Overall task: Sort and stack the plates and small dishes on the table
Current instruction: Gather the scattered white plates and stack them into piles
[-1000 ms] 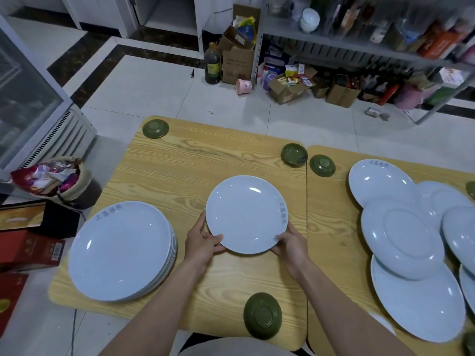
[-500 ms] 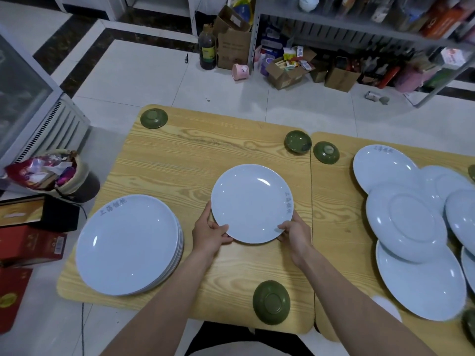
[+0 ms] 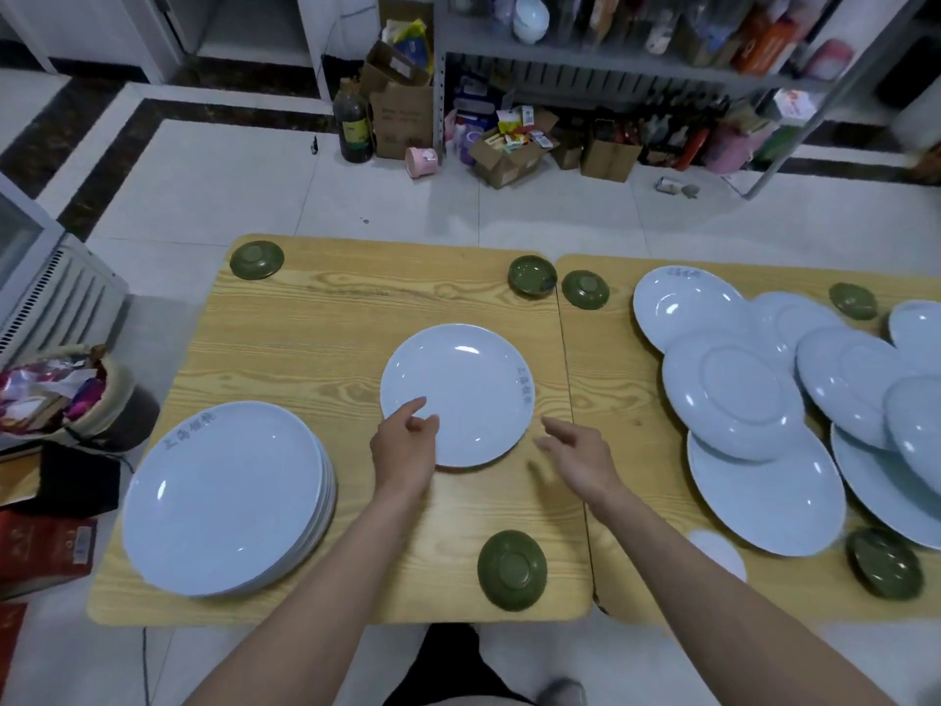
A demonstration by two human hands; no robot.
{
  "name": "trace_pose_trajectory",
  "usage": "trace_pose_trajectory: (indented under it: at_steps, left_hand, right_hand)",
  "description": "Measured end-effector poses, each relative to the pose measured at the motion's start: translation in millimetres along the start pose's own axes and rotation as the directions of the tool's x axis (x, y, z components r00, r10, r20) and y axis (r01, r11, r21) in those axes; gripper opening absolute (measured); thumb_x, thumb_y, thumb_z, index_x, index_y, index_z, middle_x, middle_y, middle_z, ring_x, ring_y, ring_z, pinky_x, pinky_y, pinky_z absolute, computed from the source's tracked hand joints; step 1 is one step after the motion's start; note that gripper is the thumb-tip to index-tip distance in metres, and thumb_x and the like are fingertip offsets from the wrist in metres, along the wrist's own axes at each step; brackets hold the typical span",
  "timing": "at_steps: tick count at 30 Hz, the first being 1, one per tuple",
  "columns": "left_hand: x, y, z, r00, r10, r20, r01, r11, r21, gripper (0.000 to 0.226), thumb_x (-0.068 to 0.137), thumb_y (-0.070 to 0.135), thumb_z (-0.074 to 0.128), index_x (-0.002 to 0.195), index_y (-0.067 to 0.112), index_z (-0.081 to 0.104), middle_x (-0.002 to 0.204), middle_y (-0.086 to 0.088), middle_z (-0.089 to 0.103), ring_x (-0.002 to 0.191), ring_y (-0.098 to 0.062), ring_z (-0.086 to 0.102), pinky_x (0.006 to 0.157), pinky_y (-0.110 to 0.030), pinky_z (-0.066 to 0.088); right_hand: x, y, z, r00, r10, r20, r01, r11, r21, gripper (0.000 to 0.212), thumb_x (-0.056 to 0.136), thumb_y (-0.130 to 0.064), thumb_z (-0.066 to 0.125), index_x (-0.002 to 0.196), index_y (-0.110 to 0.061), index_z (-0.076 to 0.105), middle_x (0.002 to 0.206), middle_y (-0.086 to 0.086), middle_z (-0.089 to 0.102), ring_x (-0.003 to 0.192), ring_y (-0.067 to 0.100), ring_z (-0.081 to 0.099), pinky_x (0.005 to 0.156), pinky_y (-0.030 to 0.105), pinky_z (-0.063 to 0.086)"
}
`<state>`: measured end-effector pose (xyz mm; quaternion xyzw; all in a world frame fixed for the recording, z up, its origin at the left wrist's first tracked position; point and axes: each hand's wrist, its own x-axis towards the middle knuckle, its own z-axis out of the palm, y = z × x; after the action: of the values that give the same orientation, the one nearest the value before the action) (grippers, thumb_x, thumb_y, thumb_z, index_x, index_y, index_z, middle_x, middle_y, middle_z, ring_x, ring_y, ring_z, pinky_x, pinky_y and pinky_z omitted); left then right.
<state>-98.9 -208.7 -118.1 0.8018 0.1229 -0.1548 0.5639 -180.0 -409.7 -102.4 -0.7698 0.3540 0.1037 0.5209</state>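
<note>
Starting from the biggest things, two wooden tables are seen side by side, the left table point(image 3: 315, 318) and the right table point(image 3: 611, 400). On the near-left part of the left table a stack of large plates point(image 3: 224, 496) is already built, right side up. On the right table the loose plates point(image 3: 733, 394) are spread and overlapped, some turned upside down, and are not yet sorted. A single plate point(image 3: 468, 384), somewhat smaller, is laid flat in the middle of the left table, well apart from the stack. Small green dishes are scattered one by one; the nearest dish point(image 3: 511, 569) lies upside down at the front edge.

The left hand point(image 3: 405, 445) is held over the near-left rim of the single plate, fingers loosely bent and nothing pinched; whether the rim is touched cannot be told. The right hand point(image 3: 580, 458) is found just beside the plate's near-right rim, fingers spread, nothing held.

It is judged that a second pile is being begun with this plate. For the next move, a plate of the same size should be taken from the top of the loose plates, so that the lower ones are not dragged, and turned over if needed.
</note>
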Motion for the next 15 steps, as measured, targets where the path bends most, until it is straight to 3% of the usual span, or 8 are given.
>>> trace_pose_trajectory:
  at_steps: [3,6,9,12,15]
  left_hand:
    - [-20,19,16,0.960,0.186,0.211,-0.232,0.948,0.220,0.037,0.094,0.027,0.062,0.131,0.023,0.062,0.104,0.006,0.066,0.103,-0.014,0.060,0.086,-0.020,0.039]
    - [-43,37,42,0.863,0.309,0.398,-0.469,0.784,0.407,0.046,0.096,0.035,0.059,0.140,0.022,0.053,0.136,-0.001,0.057,0.128,-0.022,0.047,0.102,-0.030,0.034]
    - [-71,57,74,0.762,0.414,0.499,-0.644,0.565,0.515,0.053,0.096,0.042,0.055,0.145,0.023,0.047,0.147,-0.002,0.048,0.137,-0.022,0.038,0.110,-0.033,0.028]
    - [-102,74,107,0.682,0.474,0.557,-0.729,0.371,0.576,0.056,0.097,0.047,0.049,0.148,0.025,0.041,0.154,-0.003,0.039,0.142,-0.024,0.031,0.115,-0.036,0.022]
    - [-145,92,146,0.624,0.488,0.611,-0.770,0.250,0.587,0.059,0.097,0.050,0.044,0.151,0.028,0.034,0.158,-0.003,0.031,0.146,-0.026,0.023,0.118,-0.042,0.018]
  right_hand:
    - [-20,3,-30,0.981,-0.170,0.093,0.192,0.927,-0.323,0.051,0.096,-0.030,0.061,0.145,-0.018,0.049,0.148,0.003,0.049,0.136,0.019,0.045,0.106,0.023,0.033]
    - [-41,14,-64,0.956,-0.247,0.155,0.291,0.758,-0.584,0.062,0.099,-0.040,0.054,0.154,-0.021,0.031,0.157,0.006,0.035,0.144,0.023,0.031,0.115,0.033,0.029]
    - [-61,28,-105,0.946,-0.310,0.098,0.279,0.620,-0.733,0.069,0.099,-0.049,0.049,0.157,-0.026,0.021,0.161,0.007,0.027,0.146,0.024,0.027,0.114,0.034,0.026]
    - [-80,43,-146,0.930,-0.367,0.033,0.229,0.503,-0.833,0.070,0.099,-0.055,0.042,0.158,-0.026,0.017,0.162,0.007,0.022,0.148,0.024,0.021,0.117,0.039,0.021]
    - [-105,69,-199,0.926,-0.374,-0.046,0.148,0.472,-0.869,0.071,0.100,-0.056,0.037,0.158,-0.025,0.010,0.164,0.006,0.014,0.151,0.023,0.012,0.120,0.042,0.015]
